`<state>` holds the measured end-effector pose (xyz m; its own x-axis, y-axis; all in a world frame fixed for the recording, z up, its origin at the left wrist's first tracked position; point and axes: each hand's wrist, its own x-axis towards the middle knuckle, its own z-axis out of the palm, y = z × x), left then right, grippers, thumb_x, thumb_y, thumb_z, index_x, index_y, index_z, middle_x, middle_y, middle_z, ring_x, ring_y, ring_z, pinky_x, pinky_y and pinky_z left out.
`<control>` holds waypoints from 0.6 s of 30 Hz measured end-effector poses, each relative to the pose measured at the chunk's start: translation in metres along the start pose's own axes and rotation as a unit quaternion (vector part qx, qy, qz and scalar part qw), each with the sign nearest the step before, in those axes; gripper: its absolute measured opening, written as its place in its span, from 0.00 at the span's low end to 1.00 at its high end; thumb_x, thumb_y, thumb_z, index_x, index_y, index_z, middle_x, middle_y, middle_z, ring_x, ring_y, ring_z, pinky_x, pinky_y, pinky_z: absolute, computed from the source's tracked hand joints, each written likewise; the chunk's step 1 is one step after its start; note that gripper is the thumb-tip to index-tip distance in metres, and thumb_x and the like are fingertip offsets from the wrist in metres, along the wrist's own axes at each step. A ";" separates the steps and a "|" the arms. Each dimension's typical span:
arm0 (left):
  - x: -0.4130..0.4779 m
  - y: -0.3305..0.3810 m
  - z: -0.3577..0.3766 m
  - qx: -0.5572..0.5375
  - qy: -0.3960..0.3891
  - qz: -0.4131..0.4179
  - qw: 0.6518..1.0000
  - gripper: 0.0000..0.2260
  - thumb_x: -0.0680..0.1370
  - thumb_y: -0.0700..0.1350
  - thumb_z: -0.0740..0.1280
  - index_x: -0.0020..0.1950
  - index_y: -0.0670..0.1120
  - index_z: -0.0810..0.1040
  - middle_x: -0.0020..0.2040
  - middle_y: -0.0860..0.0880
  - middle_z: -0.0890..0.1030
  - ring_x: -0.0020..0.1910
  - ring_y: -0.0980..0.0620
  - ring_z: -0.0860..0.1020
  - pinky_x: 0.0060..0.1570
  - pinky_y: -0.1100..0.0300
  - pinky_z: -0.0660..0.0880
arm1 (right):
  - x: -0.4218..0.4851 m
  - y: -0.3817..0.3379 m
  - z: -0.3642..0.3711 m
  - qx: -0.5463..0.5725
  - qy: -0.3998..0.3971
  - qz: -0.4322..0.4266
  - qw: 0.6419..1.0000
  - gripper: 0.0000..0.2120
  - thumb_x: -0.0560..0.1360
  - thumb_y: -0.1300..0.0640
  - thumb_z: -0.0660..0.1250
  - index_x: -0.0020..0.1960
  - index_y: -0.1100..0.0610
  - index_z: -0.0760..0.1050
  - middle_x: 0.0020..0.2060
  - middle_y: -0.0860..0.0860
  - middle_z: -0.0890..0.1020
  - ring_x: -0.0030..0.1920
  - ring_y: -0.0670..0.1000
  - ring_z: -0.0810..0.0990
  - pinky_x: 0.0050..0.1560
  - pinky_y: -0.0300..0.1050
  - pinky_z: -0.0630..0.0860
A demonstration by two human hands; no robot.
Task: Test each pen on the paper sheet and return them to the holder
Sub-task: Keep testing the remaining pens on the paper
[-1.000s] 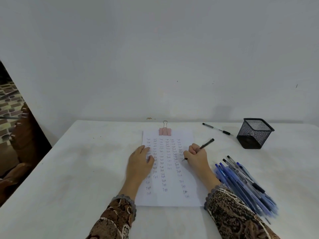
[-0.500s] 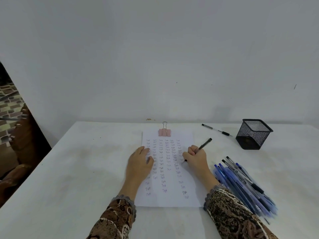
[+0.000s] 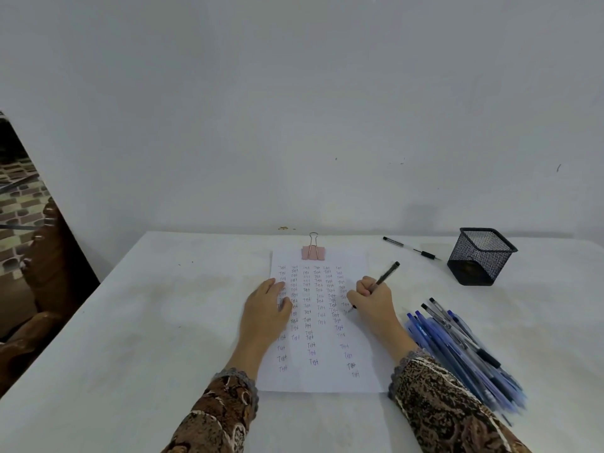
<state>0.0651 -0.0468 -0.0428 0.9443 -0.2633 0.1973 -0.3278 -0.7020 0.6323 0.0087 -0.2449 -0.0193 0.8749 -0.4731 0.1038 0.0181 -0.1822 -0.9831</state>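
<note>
"Test", that's the one word on show, handwritten again and again down the paper sheet. The columns are packed tight below the clip and thin out lower down. The topmost ones are almost too small to read.

There was one paper sheet, one pink binder clip, one mesh holder and one white surface. One black pen sat in the right hand, one clear pen lay alone, and the pile of pens was too dense to count.
</note>
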 end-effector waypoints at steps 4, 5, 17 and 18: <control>0.000 0.000 0.000 -0.003 0.000 -0.002 1.000 0.20 0.79 0.47 0.59 0.71 0.46 0.67 0.73 0.50 0.64 0.71 0.51 0.63 0.70 0.59 0.58 | 0.001 0.005 0.000 -0.007 0.019 -0.004 1.000 0.22 0.65 0.75 0.61 0.28 0.54 0.54 0.27 0.48 0.58 0.30 0.48 0.55 0.33 0.40 0.56; -0.001 0.000 0.000 -0.005 0.000 -0.002 1.000 0.20 0.79 0.47 0.59 0.71 0.46 0.67 0.73 0.50 0.64 0.71 0.51 0.63 0.70 0.59 0.58 | 0.003 0.007 0.000 -0.006 0.029 -0.007 1.000 0.23 0.65 0.75 0.61 0.27 0.54 0.54 0.27 0.48 0.58 0.30 0.48 0.55 0.34 0.40 0.56; 0.000 -0.001 0.001 -0.005 0.002 0.004 1.000 0.20 0.79 0.47 0.59 0.70 0.46 0.68 0.72 0.49 0.65 0.71 0.51 0.63 0.71 0.57 0.58 | 0.003 0.008 0.003 0.009 0.038 -0.005 0.999 0.25 0.65 0.77 0.59 0.26 0.52 0.53 0.27 0.48 0.58 0.29 0.47 0.54 0.33 0.38 0.57; -0.001 -0.002 0.001 -0.006 0.003 0.002 1.000 0.20 0.79 0.47 0.59 0.70 0.46 0.68 0.72 0.49 0.65 0.71 0.51 0.63 0.71 0.58 0.58 | 0.003 0.006 0.001 0.037 0.044 0.013 0.998 0.26 0.66 0.76 0.59 0.25 0.50 0.54 0.25 0.47 0.58 0.28 0.47 0.55 0.29 0.37 0.57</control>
<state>0.0650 -0.0460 -0.0448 0.9429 -0.2629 0.2043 -0.3319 -0.6933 0.6397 0.0118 -0.2466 -0.0253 0.8292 -0.5521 0.0873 0.0343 -0.1056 -0.9938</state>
